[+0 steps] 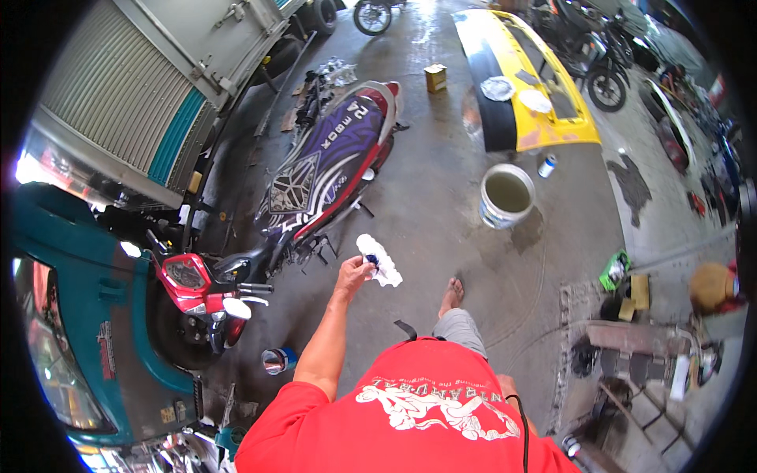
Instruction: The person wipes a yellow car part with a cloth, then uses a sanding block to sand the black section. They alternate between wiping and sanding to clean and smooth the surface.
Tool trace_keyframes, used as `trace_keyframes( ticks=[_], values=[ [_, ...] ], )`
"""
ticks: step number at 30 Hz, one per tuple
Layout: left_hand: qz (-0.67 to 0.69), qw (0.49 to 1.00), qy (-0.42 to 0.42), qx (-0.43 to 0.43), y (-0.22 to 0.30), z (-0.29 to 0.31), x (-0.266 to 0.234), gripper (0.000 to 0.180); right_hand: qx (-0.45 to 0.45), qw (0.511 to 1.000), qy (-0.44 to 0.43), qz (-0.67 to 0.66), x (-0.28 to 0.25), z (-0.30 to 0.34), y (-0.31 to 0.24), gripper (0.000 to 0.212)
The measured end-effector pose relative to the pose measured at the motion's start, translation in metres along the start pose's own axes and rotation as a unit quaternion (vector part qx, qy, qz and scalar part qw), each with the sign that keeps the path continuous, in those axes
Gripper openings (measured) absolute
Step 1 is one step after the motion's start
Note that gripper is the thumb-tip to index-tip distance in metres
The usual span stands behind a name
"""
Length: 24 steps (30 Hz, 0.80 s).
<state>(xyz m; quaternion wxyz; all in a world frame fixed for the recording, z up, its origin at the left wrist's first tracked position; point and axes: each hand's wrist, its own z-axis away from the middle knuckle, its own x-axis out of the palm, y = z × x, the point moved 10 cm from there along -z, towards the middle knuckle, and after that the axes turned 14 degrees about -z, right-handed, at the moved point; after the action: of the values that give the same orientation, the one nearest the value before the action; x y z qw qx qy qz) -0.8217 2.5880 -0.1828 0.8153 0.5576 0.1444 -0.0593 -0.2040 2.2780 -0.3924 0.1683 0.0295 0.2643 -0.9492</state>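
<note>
The person stands on the wet concrete floor [441,205] of a workshop, and the left hand [352,272] is raised in front of the body, fingers closed around a crumpled white rag [381,264] with a dark blue smear on it. The rag sits at about 11 o'clock from the person's bare foot [453,293] and just at 4 o'clock from the tail of the motorcycle [327,169], close to it but not touching. As I judge it, the step in hand is carrying the rag toward the bike's bodywork, a wipe or polish not yet begun; the next move would call for reaching forward and up-left to bring the cloth flat against the panel. The rag looks soft, bunched and partly stained, hanging loosely past the fingers. The motorcycle wears a purple, white and red patterned fairing and lies across the view from 12 o'clock down to a red headlight cowl near 9 o'clock. A white bucket [505,196] of murky liquid stands well apart at 2 o'clock. The right hand [505,385] shows only at the hip; I cannot tell its grip.
</note>
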Motion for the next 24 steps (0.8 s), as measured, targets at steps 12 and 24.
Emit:
trace_keyframes(
  ticks=[12,24],
  values=[
    [0.084,0.988,0.106,0.080,0.244,-0.269,-0.130,0.010,-0.090,0.959,0.124,-0.237,-0.181,-0.170,-0.456,0.018],
    [-0.039,0.985,0.163,0.028,0.266,-0.617,-0.234,0.025,0.007,0.957,0.120,-0.265,-0.049,-0.207,-0.590,0.026]
  ],
)
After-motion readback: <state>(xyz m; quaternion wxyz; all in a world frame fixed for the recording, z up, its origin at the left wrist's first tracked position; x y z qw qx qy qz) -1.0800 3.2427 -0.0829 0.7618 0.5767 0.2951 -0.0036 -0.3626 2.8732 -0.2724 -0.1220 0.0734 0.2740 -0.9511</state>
